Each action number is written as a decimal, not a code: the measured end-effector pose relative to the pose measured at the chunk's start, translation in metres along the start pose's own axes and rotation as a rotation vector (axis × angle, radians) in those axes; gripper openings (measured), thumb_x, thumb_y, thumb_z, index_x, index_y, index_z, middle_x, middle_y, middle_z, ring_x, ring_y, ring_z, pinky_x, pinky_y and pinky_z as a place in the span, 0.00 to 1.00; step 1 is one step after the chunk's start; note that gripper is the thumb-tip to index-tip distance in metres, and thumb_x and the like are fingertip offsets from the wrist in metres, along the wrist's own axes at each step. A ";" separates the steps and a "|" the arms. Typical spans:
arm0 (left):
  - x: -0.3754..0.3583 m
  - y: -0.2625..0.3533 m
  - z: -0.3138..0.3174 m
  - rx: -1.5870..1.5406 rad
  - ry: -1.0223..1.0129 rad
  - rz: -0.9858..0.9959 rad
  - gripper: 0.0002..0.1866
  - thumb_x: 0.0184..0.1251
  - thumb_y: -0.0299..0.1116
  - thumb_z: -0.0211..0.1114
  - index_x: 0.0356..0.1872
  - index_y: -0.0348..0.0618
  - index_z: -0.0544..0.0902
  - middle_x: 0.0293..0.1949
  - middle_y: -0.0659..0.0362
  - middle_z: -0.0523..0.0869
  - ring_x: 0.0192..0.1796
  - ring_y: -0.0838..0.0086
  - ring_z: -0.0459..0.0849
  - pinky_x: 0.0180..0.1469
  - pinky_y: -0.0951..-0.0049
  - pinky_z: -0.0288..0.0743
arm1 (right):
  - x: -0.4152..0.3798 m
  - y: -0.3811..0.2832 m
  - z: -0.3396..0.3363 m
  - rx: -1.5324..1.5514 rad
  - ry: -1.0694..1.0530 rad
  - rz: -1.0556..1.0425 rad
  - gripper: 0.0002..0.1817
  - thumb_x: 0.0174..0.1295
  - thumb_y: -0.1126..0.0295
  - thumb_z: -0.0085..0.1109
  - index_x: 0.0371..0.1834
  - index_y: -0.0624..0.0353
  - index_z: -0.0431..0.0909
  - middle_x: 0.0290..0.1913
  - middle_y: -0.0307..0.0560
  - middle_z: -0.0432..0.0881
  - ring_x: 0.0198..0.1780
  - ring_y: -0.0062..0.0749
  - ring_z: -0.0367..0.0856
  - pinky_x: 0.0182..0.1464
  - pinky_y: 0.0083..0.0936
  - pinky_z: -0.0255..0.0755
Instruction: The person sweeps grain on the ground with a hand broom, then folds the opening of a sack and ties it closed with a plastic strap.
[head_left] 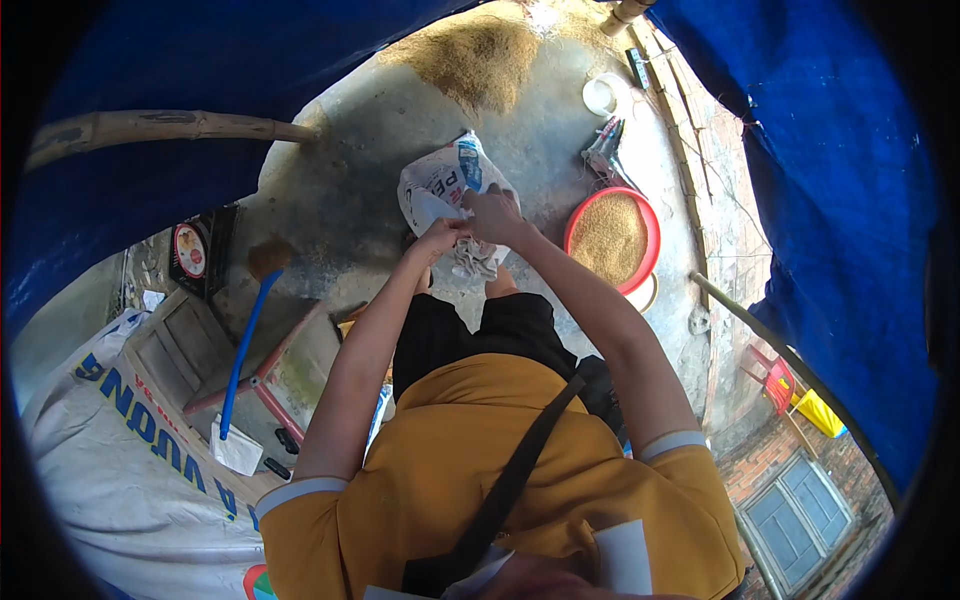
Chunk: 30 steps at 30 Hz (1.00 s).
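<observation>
A white printed sack (432, 187) stands on the concrete floor in front of my feet, its gathered mouth (474, 258) turned toward me. My left hand (440, 237) is closed on the sack near this bunched end. Just to its right, my right hand (497, 215) is closed on the sack too, fingers bent over the plastic. The two hands nearly meet. Whatever lies inside the sack is hidden. Nearest to my right forearm is a red basin (655, 222) filled with grain (606, 240).
Loose grain (480, 62) is heaped on the floor ahead. A white bucket (601, 95) stands at the upper right. On the left are a blue-handled broom (243, 345) and a red-edged table (285, 370). Blue tarpaulin (840, 200) hangs on both sides, with a bamboo pole (180, 125) at left.
</observation>
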<state>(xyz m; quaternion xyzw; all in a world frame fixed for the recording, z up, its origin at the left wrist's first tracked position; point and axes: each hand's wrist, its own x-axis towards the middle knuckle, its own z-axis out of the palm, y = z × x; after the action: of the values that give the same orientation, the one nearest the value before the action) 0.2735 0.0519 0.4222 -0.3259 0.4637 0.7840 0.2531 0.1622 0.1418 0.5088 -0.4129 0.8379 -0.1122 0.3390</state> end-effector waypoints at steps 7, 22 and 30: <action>-0.008 -0.004 0.010 -0.317 0.081 0.004 0.11 0.55 0.32 0.59 0.35 0.33 0.77 0.30 0.58 0.80 0.32 0.76 0.78 0.35 0.79 0.71 | -0.013 0.044 0.044 0.399 0.317 0.161 0.08 0.47 0.69 0.51 0.28 0.61 0.74 0.30 0.51 0.76 0.36 0.41 0.73 0.41 0.34 0.66; -0.010 -0.027 -0.022 -0.714 0.052 0.083 0.10 0.57 0.34 0.56 0.34 0.36 0.75 0.29 0.59 0.78 0.38 0.74 0.76 0.41 0.75 0.71 | -0.019 0.056 0.079 1.136 -0.003 0.592 0.12 0.50 0.64 0.54 0.32 0.61 0.78 0.24 0.42 0.78 0.21 0.25 0.75 0.22 0.21 0.72; -0.026 -0.003 -0.009 -1.310 0.339 0.047 0.12 0.53 0.31 0.50 0.13 0.44 0.67 0.18 0.59 0.72 0.30 0.71 0.72 0.43 0.62 0.67 | -0.007 0.051 0.077 2.000 0.229 1.085 0.09 0.55 0.73 0.42 0.39 0.58 0.69 0.21 0.41 0.69 0.27 0.29 0.72 0.39 0.33 0.66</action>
<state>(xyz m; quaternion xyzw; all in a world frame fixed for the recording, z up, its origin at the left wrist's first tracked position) 0.2954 0.0424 0.4368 -0.5204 -0.0669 0.8465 -0.0901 0.1843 0.1864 0.4306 0.4707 0.4670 -0.6047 0.4413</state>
